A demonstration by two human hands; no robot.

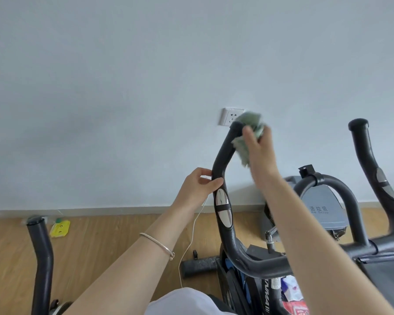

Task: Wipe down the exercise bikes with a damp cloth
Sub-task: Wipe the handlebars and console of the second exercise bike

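My left hand [197, 186] pinches the exercise bike's left handlebar [223, 155] at its bend, just above the silver pulse sensor [223, 206]. Near the bar's top end, my right hand [258, 146] holds the bunched green cloth [245, 142] against the grip.

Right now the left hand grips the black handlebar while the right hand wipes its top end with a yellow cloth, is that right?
Not quite. The head view shows the cloth is pale green, not yellow. The rest holds: the left hand grips the black handlebar while the right hand wipes its top end with it.
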